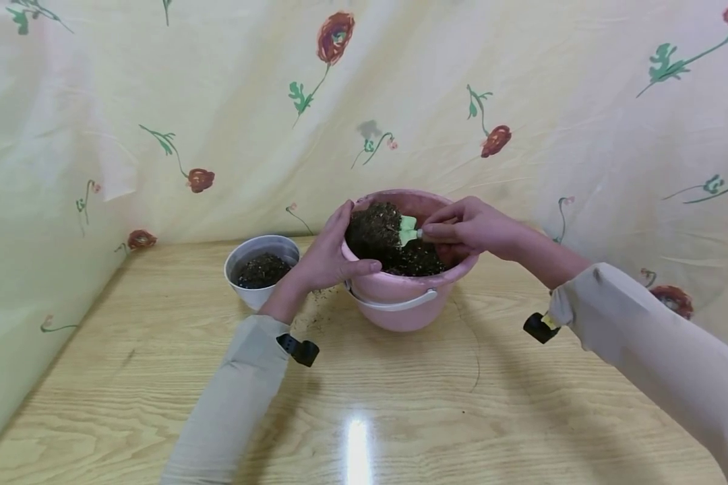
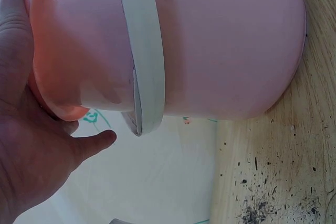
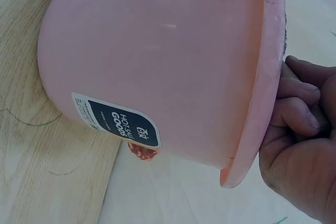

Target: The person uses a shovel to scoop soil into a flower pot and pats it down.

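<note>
A pink bucket (image 1: 421, 315) of dark soil (image 1: 421, 261) stands tilted on the table, its white handle (image 1: 394, 307) hanging down the near side. My left hand (image 1: 324, 261) grips the bucket's left rim, thumb along the near edge; in the left wrist view that hand (image 2: 37, 150) lies by the rim. My right hand (image 1: 472, 228) reaches over the right rim and pinches a small light-green trowel (image 1: 408, 232) by its handle. Dark soil covers much of the blade, above the soil in the bucket. The right wrist view shows curled fingers (image 3: 299, 111) at the rim, the trowel hidden.
A white pot (image 1: 250, 295) partly filled with soil (image 1: 262, 271) stands left of the bucket, near my left forearm. Soil crumbs (image 2: 257, 211) lie on the wooden table (image 1: 158, 377) between them. A flowered cloth (image 1: 236, 87) hangs close behind the bucket and along both sides.
</note>
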`<state>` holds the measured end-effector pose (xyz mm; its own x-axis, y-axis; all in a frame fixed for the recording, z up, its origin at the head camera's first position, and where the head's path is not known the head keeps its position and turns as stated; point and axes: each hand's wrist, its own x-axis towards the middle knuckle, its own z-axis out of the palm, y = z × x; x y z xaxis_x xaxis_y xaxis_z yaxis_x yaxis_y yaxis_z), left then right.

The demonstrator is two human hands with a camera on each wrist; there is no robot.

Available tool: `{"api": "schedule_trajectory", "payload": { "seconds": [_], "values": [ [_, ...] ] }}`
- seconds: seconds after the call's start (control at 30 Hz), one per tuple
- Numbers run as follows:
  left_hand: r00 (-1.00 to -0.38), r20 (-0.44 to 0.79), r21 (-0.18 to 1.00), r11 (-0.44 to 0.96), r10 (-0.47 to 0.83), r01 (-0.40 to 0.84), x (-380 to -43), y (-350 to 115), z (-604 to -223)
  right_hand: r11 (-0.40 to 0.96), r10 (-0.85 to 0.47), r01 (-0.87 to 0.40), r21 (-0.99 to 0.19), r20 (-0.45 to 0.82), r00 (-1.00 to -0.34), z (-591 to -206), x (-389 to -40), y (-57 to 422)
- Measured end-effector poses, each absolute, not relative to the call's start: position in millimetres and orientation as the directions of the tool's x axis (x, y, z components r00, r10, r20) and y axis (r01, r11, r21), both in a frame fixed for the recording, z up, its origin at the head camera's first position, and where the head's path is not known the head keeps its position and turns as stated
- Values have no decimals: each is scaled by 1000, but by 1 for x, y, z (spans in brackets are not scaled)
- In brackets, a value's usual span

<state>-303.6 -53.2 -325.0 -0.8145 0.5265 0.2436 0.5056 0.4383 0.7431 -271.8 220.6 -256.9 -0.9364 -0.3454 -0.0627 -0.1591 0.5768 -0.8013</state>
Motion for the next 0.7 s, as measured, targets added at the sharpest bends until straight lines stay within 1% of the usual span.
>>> {"api": "schedule_trajectory", "payload": {
  "seconds": [0.2, 0.47, 0.7],
  "values": [
    [-823, 238, 754, 436, 516, 492, -302, -53, -323, 511, -333, -147, -847, -37, -942, -258, -265, 224],
    [-807, 266, 774, 382, 528, 505, -302, -52, -326, 430, -331, -154, -890, 3, -944, -266, -261, 229],
    [-811, 246, 760, 413, 531, 501, -301, -54, -325, 398, -332, -171, -901, 32, -943, -268, -261, 229]
  ]
}}
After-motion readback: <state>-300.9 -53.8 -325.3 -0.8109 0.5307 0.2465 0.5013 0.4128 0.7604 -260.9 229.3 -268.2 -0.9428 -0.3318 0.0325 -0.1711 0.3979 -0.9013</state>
